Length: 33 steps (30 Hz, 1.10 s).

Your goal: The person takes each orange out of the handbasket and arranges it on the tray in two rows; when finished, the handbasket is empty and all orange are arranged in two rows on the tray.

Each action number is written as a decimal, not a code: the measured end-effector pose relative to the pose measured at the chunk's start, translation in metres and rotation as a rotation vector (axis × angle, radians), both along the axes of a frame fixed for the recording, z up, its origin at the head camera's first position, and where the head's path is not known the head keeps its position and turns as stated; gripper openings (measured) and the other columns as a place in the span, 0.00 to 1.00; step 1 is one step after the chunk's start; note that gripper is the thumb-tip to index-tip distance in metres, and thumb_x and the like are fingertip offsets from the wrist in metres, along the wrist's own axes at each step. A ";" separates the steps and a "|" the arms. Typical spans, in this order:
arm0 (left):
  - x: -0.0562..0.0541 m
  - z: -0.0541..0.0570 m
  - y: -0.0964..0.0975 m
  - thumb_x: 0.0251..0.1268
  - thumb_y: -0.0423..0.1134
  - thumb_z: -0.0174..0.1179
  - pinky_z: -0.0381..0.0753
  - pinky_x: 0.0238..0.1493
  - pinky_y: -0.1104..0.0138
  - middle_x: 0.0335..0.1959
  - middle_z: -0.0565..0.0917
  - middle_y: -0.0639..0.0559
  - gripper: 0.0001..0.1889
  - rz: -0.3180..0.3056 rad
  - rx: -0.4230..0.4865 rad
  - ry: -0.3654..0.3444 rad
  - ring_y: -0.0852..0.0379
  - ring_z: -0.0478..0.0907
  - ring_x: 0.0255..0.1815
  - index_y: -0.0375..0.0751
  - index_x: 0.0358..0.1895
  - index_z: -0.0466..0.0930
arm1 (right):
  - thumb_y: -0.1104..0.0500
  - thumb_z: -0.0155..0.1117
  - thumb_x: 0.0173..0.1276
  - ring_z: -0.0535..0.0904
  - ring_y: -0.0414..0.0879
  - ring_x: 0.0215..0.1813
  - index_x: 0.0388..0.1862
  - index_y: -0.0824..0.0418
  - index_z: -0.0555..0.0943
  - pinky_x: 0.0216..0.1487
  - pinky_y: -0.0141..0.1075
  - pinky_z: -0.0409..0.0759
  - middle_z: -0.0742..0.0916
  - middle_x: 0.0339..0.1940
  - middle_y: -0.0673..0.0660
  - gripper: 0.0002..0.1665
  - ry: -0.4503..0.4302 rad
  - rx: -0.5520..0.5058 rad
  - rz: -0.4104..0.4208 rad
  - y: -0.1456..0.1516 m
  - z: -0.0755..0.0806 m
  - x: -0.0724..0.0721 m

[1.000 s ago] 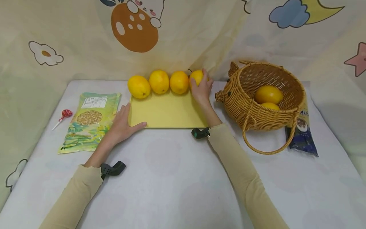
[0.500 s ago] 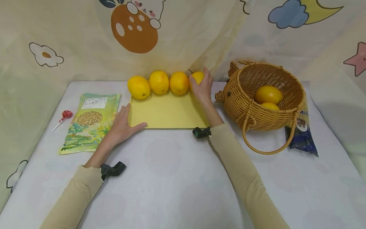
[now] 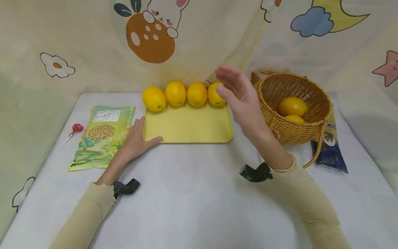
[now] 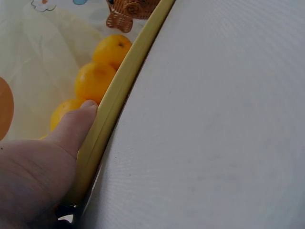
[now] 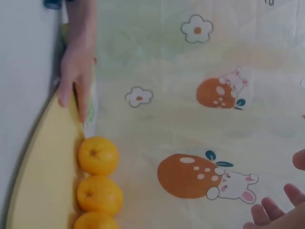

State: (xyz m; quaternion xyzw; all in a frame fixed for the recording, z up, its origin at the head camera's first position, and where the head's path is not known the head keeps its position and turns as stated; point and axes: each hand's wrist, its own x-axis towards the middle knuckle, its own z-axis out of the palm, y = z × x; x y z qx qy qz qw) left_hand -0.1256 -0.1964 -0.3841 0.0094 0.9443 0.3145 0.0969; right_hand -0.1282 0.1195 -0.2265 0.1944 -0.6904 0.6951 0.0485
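Along the back edge of a yellow tray (image 3: 186,128) stands a row of several oranges (image 3: 175,93), side by side. My left hand (image 3: 133,141) rests at the tray's front left corner, fingers along its left side and thumb on the front edge. In the left wrist view, the thumb (image 4: 78,124) lies against the tray rim. Raised above the table, my right hand (image 3: 245,105) holds nothing, its fingers loosely extended. It partly covers the rightmost orange (image 3: 214,95) and hides part of the wicker basket (image 3: 298,133).
Two more oranges (image 3: 293,105) lie inside the basket on the right. A blue packet (image 3: 330,152) sits partly behind that basket. To the left are a green-yellow bag (image 3: 101,135) with beans pictured on it and a red lollipop (image 3: 77,128). A printed cloth hangs behind.
My right hand has let go of the rightmost orange, rising and moving right toward the basket. That orange stays at the end of the row. My left hand keeps its place at the tray.
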 end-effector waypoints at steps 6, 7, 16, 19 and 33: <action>0.001 0.002 -0.001 0.58 0.68 0.58 0.37 0.77 0.40 0.80 0.33 0.37 0.61 0.003 0.001 -0.015 0.38 0.29 0.81 0.39 0.78 0.27 | 0.64 0.56 0.72 0.75 0.46 0.64 0.59 0.59 0.73 0.64 0.26 0.74 0.80 0.58 0.53 0.17 -0.018 0.010 -0.015 0.041 -0.004 0.024; 0.002 0.003 -0.001 0.58 0.68 0.58 0.37 0.77 0.40 0.80 0.33 0.37 0.61 0.004 0.001 -0.016 0.38 0.29 0.81 0.39 0.78 0.27 | 0.64 0.56 0.72 0.75 0.47 0.63 0.58 0.60 0.74 0.63 0.26 0.75 0.80 0.57 0.53 0.17 -0.017 0.010 -0.017 0.046 -0.005 0.025; 0.001 0.000 -0.001 0.57 0.70 0.58 0.37 0.77 0.40 0.80 0.33 0.39 0.62 0.010 -0.001 -0.021 0.39 0.30 0.81 0.41 0.78 0.26 | 0.66 0.55 0.72 0.78 0.47 0.57 0.52 0.62 0.75 0.56 0.33 0.81 0.82 0.52 0.56 0.12 -0.178 -0.221 0.040 0.074 -0.014 0.013; 0.000 -0.001 -0.001 0.57 0.70 0.57 0.37 0.77 0.40 0.80 0.33 0.39 0.62 0.008 -0.002 -0.021 0.39 0.30 0.81 0.41 0.78 0.26 | 0.68 0.55 0.71 0.80 0.49 0.51 0.47 0.64 0.77 0.51 0.37 0.82 0.84 0.47 0.57 0.08 -0.307 -0.394 0.092 0.085 0.002 -0.012; 0.000 0.000 0.000 0.58 0.68 0.58 0.36 0.78 0.41 0.80 0.33 0.37 0.61 0.002 -0.012 -0.012 0.38 0.30 0.81 0.39 0.78 0.27 | 0.73 0.40 0.75 0.82 0.46 0.52 0.50 0.79 0.75 0.57 0.26 0.78 0.85 0.48 0.59 0.16 -0.058 0.333 0.529 0.207 0.033 -0.158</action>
